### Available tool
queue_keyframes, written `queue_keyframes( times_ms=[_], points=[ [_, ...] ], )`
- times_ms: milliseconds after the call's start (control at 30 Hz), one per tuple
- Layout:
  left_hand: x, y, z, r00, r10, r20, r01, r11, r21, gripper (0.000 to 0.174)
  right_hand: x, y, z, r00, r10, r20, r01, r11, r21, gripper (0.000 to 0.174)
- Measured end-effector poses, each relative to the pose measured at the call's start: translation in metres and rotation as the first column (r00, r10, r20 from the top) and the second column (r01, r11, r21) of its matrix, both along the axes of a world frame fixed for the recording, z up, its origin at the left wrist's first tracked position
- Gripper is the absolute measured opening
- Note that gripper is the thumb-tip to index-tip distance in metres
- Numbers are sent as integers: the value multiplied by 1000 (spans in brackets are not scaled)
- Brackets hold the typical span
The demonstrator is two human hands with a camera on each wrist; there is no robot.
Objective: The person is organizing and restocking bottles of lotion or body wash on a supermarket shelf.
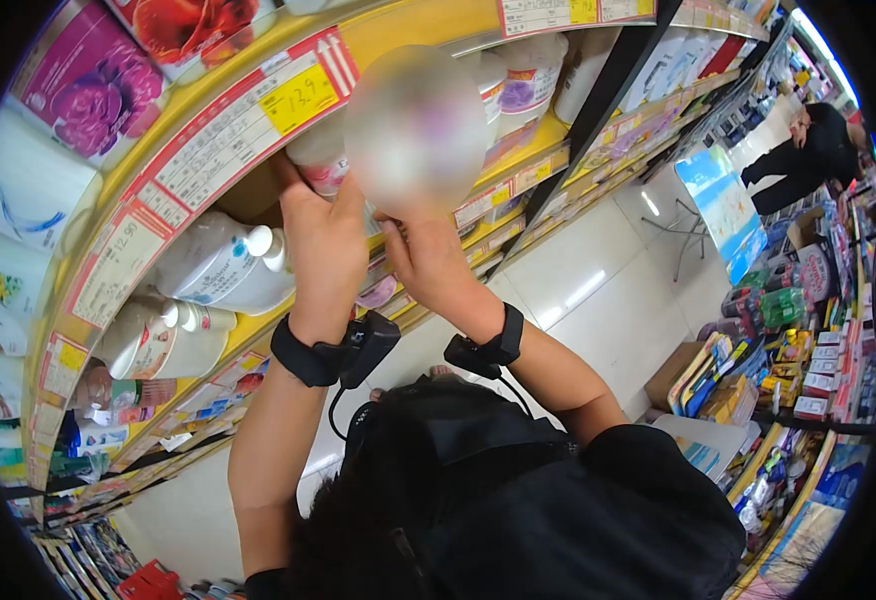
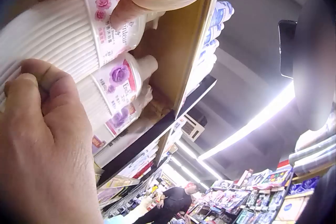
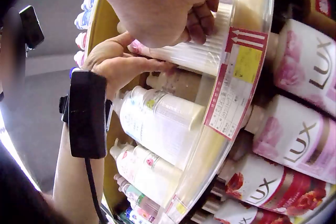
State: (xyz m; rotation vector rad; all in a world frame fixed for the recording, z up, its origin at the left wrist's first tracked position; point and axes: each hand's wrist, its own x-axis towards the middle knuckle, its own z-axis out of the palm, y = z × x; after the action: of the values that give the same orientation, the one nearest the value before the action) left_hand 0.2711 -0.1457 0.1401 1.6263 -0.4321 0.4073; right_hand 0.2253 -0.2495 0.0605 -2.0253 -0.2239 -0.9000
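Observation:
A white ribbed body wash bottle (image 2: 63, 32) with pink roses on its label lies sideways across the left wrist view. My left hand (image 1: 326, 255) holds it near the label, its thumb lying over the roses. At the ribbed lower part, my right hand (image 1: 436, 262) has curled fingers against the bottle, plain in the right wrist view, where both hands overlap it. Beside it stands another bottle (image 2: 118, 79) with a purple rose label. A blurred round patch hides part of the shelf in front of my hands in the head view.
A price strip (image 3: 236, 85) runs along the shelf edge. White pump bottles (image 3: 157, 121) share the shelf, and LUX bottles (image 3: 304, 134) stand on an adjoining shelf. A folding table (image 1: 723, 215) and a person in black (image 1: 808, 150) are farther down the aisle, with stacked goods (image 1: 788, 300) opposite.

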Motion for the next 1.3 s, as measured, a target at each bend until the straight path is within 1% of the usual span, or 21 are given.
queue_keyframes(
  times_ms=[100, 167, 200, 267, 300, 433, 567, 633, 767, 833, 900, 933, 967, 1000, 1033, 1067, 1100, 1133, 1167, 1200, 1300],
  points=[
    [-2, 0, 3, 999, 7, -38, -4, 998, 70, 55, 1, -4, 0, 999, -26, -27, 25, 1000, -14, 12],
    [1, -3, 1, 965, -5, -260, 57, 980, 190, 53, -1, -19, -2, 998, -55, -13, 54, 997, -50, 13],
    [1, 2, 2, 965, -5, -263, 57, 980, 191, 53, 3, -11, -4, 999, -35, 6, 35, 999, -37, 14],
    [1, -10, 0, 997, -56, -46, 60, 994, 92, 49, 3, -16, -4, 1000, -12, 8, 12, 999, -50, 16],
    [3, -9, -2, 996, -27, -83, 37, 992, 125, 63, 5, -12, -4, 1000, -4, 16, 5, 999, -46, 16],
    [6, -12, 2, 997, -11, -78, 27, 978, 206, 68, -2, -18, 1, 999, -36, 3, 36, 999, -38, 17],
    [9, -23, -1, 993, -92, -68, 99, 989, 108, 71, 1, -25, 0, 998, -66, 8, 67, 997, -40, 17],
    [10, -29, -3, 994, 10, 111, -29, 986, 166, 74, 3, -28, -2, 998, -64, 9, 64, 997, -36, 17],
    [13, -30, -11, 995, 18, 95, -33, 987, 158, 78, 4, -32, 0, 999, -24, -39, 23, 999, -30, 17],
    [8, -33, -12, 999, -38, 23, 38, 999, 5, 61, 0, -33, 1, 998, -12, -56, 12, 1000, -2, 17],
    [2, -44, -10, 971, -201, -132, 222, 960, 173, 38, 1, -29, 0, 998, 4, -59, -4, 1000, 0, 18],
    [-4, -28, -6, 956, -256, -145, 256, 967, -17, 30, -1, -32, -5, 999, 15, -50, -16, 1000, -24, 19],
    [-8, -25, 10, 910, -183, -372, 251, 958, 141, 29, 3, -36, -8, 987, -5, -163, -2, 999, -40, 24],
    [-5, -65, -42, 992, 42, 116, -73, 960, 269, 29, -25, -68, -13, 971, -82, -223, 73, 996, -47, 27],
    [14, -35, -63, 956, 40, 290, -126, 951, 283, 31, -13, -36, -4, 968, -48, -245, 11, 989, -151, 41],
    [-8, -26, -36, 999, 16, -38, -6, 969, 246, 57, -14, -39, -9, 993, -8, -116, -6, 993, -118, 35],
    [-31, -26, -48, 991, -16, 134, -8, 984, 176, 73, -30, -36, 0, 986, -17, -168, 24, 999, 40, 20],
    [-34, -8, -28, 991, -132, 2, 131, 983, 128, 82, -21, -33, 0, 996, -21, -86, 15, 998, -63, 17],
    [-47, -4, -38, 994, -85, 71, 74, 986, 147, 81, -26, -35, -4, 981, 19, -191, -15, 1000, 21, 16],
    [-68, 28, -29, 959, -284, 20, 281, 954, 101, 75, -21, -36, 7, 985, 23, -174, -25, 1000, -9, 16],
    [-93, 58, -33, 959, -283, -22, 282, 939, 198, 55, -32, -10, 12, 966, 196, -172, -195, 981, 21, 22]
  ],
)
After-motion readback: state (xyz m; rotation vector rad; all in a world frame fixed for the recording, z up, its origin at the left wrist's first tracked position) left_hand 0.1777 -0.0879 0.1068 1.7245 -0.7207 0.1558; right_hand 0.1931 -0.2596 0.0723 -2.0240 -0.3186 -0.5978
